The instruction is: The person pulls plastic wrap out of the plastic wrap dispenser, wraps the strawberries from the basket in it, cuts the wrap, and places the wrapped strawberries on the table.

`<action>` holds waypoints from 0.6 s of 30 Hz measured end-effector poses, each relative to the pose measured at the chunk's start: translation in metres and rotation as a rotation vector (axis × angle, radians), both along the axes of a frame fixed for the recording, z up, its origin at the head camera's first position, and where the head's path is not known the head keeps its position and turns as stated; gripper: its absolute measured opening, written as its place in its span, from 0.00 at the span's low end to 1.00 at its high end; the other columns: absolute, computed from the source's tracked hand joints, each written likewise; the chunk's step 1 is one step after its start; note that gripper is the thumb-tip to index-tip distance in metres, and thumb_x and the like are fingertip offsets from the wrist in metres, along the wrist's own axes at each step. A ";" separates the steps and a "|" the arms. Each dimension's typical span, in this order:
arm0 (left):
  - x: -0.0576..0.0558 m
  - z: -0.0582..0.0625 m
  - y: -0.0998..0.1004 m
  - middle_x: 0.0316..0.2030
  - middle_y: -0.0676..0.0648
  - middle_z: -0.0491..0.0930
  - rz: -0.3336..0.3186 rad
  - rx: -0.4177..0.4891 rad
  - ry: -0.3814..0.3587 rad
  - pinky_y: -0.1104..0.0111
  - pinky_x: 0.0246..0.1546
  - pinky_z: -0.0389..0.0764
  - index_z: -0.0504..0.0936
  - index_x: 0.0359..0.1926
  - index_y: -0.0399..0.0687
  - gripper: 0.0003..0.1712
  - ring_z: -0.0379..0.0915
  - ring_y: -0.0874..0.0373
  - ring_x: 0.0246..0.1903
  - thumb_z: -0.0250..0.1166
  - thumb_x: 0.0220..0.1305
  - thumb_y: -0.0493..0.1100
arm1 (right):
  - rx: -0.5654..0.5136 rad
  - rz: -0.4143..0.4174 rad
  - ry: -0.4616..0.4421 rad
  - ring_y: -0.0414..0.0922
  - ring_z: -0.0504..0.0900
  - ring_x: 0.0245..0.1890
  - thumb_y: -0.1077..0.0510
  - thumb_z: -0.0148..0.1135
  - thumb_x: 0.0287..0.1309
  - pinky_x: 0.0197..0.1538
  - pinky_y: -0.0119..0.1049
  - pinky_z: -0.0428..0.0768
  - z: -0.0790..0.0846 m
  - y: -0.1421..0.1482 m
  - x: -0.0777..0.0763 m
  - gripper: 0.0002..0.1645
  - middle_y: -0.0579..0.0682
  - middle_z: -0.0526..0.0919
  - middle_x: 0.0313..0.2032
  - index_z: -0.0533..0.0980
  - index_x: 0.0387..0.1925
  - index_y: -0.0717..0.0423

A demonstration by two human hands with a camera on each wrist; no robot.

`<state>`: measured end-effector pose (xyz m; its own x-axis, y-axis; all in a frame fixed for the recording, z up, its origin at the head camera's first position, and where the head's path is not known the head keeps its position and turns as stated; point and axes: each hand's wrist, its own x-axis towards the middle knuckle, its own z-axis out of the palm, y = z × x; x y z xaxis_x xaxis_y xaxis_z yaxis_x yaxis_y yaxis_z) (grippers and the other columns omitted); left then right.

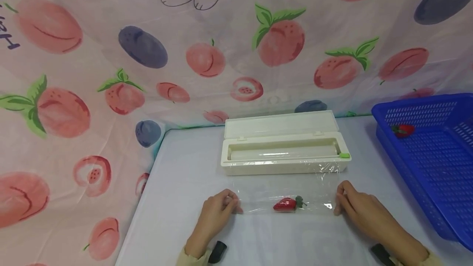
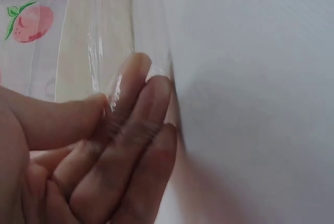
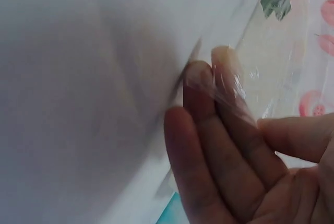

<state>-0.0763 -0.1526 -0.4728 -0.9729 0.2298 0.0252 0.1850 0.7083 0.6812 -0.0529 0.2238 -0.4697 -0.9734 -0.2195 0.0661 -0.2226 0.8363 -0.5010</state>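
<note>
Here, left hand [image 1: 216, 212]: pinching clear, glossy film [image 1: 255, 194] at the strawberry's [image 1: 285, 205] nine o'clock.
Right hand [image 1: 358, 204]: pinching film at three, other fingers extending.
Strawberry: lying red between both hands.
Table [image 1: 177, 184]: spreading white, an oblong cream box [image 1: 284, 168] sitting at twelve, a blue mesh basket [image 1: 397, 180] at two.
Cloth [image 1: 177, 36]: hanging fruit-printed behind.

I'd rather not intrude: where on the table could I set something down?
The left part of the table is bare, between its left edge and the white box. A narrower bare strip lies between the box and the blue basket. In front of the box is crowded: the left hand and right hand hold clear film, a strawberry between them.
</note>
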 end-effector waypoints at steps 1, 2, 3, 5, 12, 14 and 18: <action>-0.001 0.000 0.001 0.24 0.61 0.87 0.015 -0.006 0.001 0.64 0.41 0.77 0.81 0.34 0.51 0.04 0.85 0.65 0.33 0.62 0.68 0.41 | -0.001 -0.006 -0.001 0.32 0.77 0.23 0.62 0.55 0.70 0.24 0.31 0.68 0.000 -0.001 -0.001 0.07 0.28 0.79 0.20 0.67 0.35 0.50; -0.002 0.000 0.003 0.23 0.61 0.86 0.029 -0.013 0.004 0.62 0.41 0.77 0.81 0.34 0.51 0.04 0.85 0.66 0.32 0.63 0.68 0.41 | -0.002 -0.011 -0.009 0.32 0.76 0.22 0.62 0.55 0.70 0.23 0.31 0.68 0.000 -0.001 -0.002 0.07 0.28 0.79 0.20 0.67 0.36 0.51; -0.002 0.000 0.004 0.23 0.61 0.86 0.042 -0.021 0.004 0.61 0.42 0.77 0.81 0.34 0.51 0.03 0.84 0.67 0.31 0.63 0.67 0.41 | -0.001 -0.017 -0.016 0.32 0.75 0.21 0.62 0.55 0.71 0.23 0.31 0.67 0.000 -0.002 -0.003 0.07 0.28 0.78 0.19 0.67 0.36 0.51; -0.004 0.000 0.007 0.22 0.62 0.86 0.065 -0.038 0.001 0.59 0.42 0.77 0.81 0.33 0.51 0.03 0.83 0.69 0.29 0.63 0.67 0.40 | 0.003 -0.027 -0.028 0.32 0.72 0.19 0.61 0.54 0.71 0.22 0.31 0.66 -0.001 -0.003 -0.005 0.06 0.29 0.78 0.19 0.67 0.36 0.52; -0.007 0.002 0.011 0.19 0.60 0.84 0.137 -0.044 -0.036 0.62 0.36 0.78 0.82 0.31 0.49 0.03 0.79 0.70 0.22 0.66 0.63 0.39 | 0.015 -0.050 -0.064 0.35 0.68 0.17 0.61 0.54 0.71 0.20 0.32 0.62 -0.003 -0.008 -0.010 0.05 0.33 0.79 0.18 0.67 0.37 0.54; -0.009 0.002 0.012 0.18 0.59 0.84 0.153 -0.033 -0.050 0.65 0.34 0.78 0.82 0.31 0.48 0.03 0.78 0.70 0.20 0.68 0.61 0.39 | 0.019 -0.055 -0.068 0.36 0.68 0.17 0.61 0.53 0.71 0.19 0.33 0.62 -0.003 -0.009 -0.012 0.05 0.33 0.78 0.18 0.67 0.36 0.54; -0.013 -0.001 0.012 0.17 0.57 0.83 0.190 0.013 -0.086 0.71 0.28 0.76 0.81 0.28 0.45 0.06 0.78 0.69 0.18 0.70 0.58 0.39 | 0.033 -0.071 -0.071 0.38 0.68 0.17 0.61 0.51 0.72 0.19 0.34 0.63 -0.004 -0.011 -0.014 0.05 0.35 0.77 0.17 0.67 0.36 0.55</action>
